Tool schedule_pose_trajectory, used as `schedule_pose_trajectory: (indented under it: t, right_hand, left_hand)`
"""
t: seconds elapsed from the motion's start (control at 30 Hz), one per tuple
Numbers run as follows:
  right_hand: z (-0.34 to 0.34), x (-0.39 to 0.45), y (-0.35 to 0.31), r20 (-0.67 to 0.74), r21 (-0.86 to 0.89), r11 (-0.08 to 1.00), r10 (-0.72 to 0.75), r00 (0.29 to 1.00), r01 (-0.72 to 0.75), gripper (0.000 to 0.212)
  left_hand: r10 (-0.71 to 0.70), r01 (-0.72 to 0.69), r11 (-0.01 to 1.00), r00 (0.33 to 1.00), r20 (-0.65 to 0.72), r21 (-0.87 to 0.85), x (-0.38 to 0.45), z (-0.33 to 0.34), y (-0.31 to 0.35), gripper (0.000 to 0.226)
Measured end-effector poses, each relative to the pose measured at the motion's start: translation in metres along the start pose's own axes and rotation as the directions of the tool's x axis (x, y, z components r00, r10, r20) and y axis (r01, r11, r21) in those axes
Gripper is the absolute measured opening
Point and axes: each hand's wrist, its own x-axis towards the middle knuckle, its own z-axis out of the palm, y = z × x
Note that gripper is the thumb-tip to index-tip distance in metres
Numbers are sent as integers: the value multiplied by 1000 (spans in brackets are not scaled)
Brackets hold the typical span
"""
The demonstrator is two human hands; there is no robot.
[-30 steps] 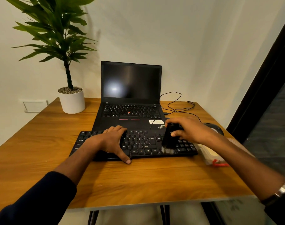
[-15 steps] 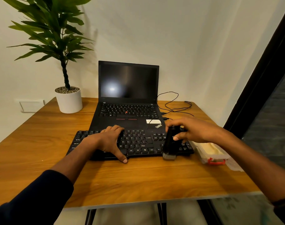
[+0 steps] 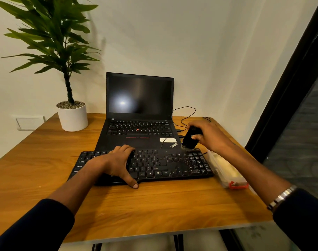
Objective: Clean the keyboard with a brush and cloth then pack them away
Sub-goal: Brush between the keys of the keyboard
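"ThinkPad" logo on black open laptop (image 3: 139, 113), frame centre. Left hand (image 3: 116, 163) flat, fingers relaxed, on black plastic keyboard (image 3: 161, 164). Right hand (image 3: 208, 135) fingers clenched round black short-bristled brush (image 3: 189, 139) at keyboard's upper-right corner.

A black full-size keyboard (image 3: 154, 165) is laid flat across the wooden tabletop (image 3: 154, 211), its long side roughly parallel to the near edge and its far edge just in front of an open laptop. Pale legends are seen on its keys; the left-centre keys are hidden under a hand. A small black brush (image 3: 189, 139) is held tilted above the far right corner of the keyboard, its short pale bristles pointed down and toward the left, at or just above the top row; contact cannot be told. The cloth cannot be made out with certainty.
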Motion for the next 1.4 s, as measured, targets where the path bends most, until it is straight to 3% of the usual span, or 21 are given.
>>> schedule_pose_trajectory:
  t: [0.1,0.27,0.6,0.67,0.9,1.03,1.23,1.33,1.4]
  right_hand:
    - [1,-1,16,85,-8,998,70,994,-69,36]
    - [-16,3,34,36,-125,978,172,984,-166,37]
    - [9,21,-8,106,-17,1000,7,994,-6,31]
    - [6,22,-7,99,57,998,21,995,-27,29]
    - [-13,14,27,72,-98,984,159,985,-152,33]
    - [-12,14,22,21,-120,984,132,991,-129,33]
    - [8,17,0,88,-53,998,47,995,-42,31]
    - [4,19,0,88,48,997,53,995,-58,30]
    - [3,16,9,70,15,997,68,995,-70,30]
  left_hand:
    - [2,-2,1000,1000,9,-11,2,1,-4,160]
    - [3,-3,1000,1000,5,-4,2,1,-2,158]
    - [1,-1,1000,1000,-1,-11,3,1,-2,156]
    - [2,-2,1000,1000,0,-10,3,1,-3,158]
    - [3,-3,1000,1000,0,-17,3,1,-3,160]
    - [8,-8,1000,1000,0,-21,3,1,-4,161]
    - [5,-5,1000,1000,3,-31,2,0,-4,162]
    - [7,-7,999,1000,4,-33,2,1,-3,164]
    - [5,-5,999,1000,5,-35,2,1,-3,164]
